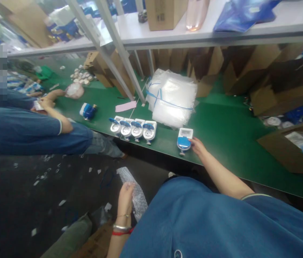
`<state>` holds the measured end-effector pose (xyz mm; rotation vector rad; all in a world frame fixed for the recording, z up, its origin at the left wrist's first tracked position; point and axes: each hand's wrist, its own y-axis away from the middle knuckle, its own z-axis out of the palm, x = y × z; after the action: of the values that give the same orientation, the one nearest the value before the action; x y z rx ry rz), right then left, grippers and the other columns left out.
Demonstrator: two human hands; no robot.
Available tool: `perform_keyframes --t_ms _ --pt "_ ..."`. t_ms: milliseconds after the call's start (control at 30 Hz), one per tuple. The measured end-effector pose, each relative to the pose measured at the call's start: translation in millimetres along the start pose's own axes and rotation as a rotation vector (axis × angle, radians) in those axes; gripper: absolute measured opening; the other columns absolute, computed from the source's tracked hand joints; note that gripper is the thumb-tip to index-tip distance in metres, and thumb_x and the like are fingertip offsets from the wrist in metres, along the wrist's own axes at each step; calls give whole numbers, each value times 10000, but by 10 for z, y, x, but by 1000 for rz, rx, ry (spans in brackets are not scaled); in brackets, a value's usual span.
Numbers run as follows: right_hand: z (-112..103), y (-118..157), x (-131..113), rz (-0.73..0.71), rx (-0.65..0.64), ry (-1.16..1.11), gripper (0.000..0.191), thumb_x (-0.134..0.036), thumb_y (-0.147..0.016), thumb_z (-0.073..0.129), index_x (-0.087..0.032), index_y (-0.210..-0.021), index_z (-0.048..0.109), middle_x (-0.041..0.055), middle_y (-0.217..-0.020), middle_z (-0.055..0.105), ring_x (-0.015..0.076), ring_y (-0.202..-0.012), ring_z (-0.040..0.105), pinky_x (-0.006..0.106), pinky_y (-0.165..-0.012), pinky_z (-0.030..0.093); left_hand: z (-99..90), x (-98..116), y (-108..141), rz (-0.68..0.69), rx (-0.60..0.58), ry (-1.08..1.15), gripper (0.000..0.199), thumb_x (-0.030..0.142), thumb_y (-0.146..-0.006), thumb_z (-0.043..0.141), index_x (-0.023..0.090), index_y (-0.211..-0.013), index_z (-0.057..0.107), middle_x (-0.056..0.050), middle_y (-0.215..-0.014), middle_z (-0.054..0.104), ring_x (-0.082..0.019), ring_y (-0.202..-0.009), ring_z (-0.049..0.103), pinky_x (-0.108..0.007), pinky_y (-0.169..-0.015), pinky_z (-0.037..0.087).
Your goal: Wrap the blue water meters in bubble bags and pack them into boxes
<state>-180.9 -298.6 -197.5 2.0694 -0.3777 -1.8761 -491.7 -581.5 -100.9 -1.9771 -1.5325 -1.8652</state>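
Blue and white, a meter (185, 139) sits at the near edge of the green bench (221, 136), its blue lid down below a small display window. From where I stand, the right hand (198, 146) has its fingertips against the meter's right side; whether that grip is clamped on it or only resting there, I can't tell. Down in front of the bench, off to the left, the left hand (126, 193) has its grip together on a strip of bubble wrap (139, 199), which hangs beside the person's blue shirt (207, 222). That wrist wears a silver bracelet (121, 228) and a red band (118, 233). Left of the meter, well apart from it, four more meters (137, 132) stand side by side in a row along the near edge, their blue lids raised. Behind, between the row and the single meter, lies a stack of clear bags (174, 98) tied with blue ribbon (175, 104). A pink strip (125, 106) lies just beyond the row, and farther left is a blue and white piece (87, 111), near a co-worker (28, 127) whose hands are over the bench. Open cartons (291, 147) line the right and far side, some with parts inside. Above the far side runs a shelf (221, 39) bearing a box (164, 14), a pinkish bottle (196, 14) and blue packets (244, 14).
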Motion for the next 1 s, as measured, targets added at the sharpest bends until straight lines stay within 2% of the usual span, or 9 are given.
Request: perform_keyframes --t_ms 133,200,267,333,400,533,667,800,1000 --pt "-823 231 256 26 36 -155 460 -300 -705 647 -204 -1146 556 87 -1092 664 287 -1069 597 521 -955 454 320 153 -208 71 -96 -101 370 443 -586 713 181 -732 496 85 -518 433 -70 -437 357 -186 -441 240" --pt "-1102 300 355 -34 89 -3 492 -321 -730 628 -209 -1201 541 100 -1197 619 296 -1159 540 540 -998 407 527 285 -256 114 -160 -149 367 444 -585 712 170 -748 531 64 -556 485 -78 -466 390 -193 -466 268" --pt "-1268 353 430 -116 179 219 565 -341 -743 623 -210 -1279 501 105 -1379 478 295 -1306 394 536 -1085 299 748 425 -261 141 -212 -200 356 450 -593 703 166 -744 550 45 -585 523 -91 -492 423 -202 -488 292" --pt "-1325 408 495 -226 186 437 617 -330 -730 648 -213 -1313 487 86 -1491 320 286 -1394 232 509 -1151 165 960 553 -231 170 -237 -251 334 444 -600 694 168 -735 564 33 -594 541 -107 -515 452 -211 -508 314" --pt "-1308 464 551 -354 54 632 643 -292 -708 682 -212 -1319 498 78 -1500 302 286 -1403 197 481 -1174 97 1142 652 -182 216 -238 -284 306 425 -600 694 170 -714 568 27 -594 546 -124 -545 480 -220 -532 342" --pt "-1282 464 526 -467 -176 820 601 -265 -730 673 -213 -1310 527 95 -1423 419 292 -1343 316 461 -1148 209 1388 752 -89 251 -253 -299 286 407 -600 704 170 -687 569 22 -585 546 -140 -571 505 -230 -549 368" --pt "-1476 208 205 -369 -300 648 387 -353 -772 645 -220 -1134 663 76 -1233 597 281 -1178 509 441 -1061 353 1506 762 -66 210 -300 -266 302 414 -605 707 163 -696 565 32 -582 534 -114 -537 481 -221 -545 365" --pt "-1741 -34 -156 -153 -230 425 235 -392 -744 688 -226 -904 734 47 -979 702 288 -1035 599 442 -1011 396 1569 741 -82 177 -302 -243 333 432 -601 714 156 -708 562 38 -578 519 -93 -501 446 -208 -512 337" --pt "-1947 95 -260 -5 -187 320 295 -463 -675 741 -199 -809 737 56 -944 708 315 -1053 589 482 -1056 345 1612 660 -83 139 -304 -183 330 430 -616 707 154 -751 586 38 -561 508 -92 -489 434 -207 -499 322"
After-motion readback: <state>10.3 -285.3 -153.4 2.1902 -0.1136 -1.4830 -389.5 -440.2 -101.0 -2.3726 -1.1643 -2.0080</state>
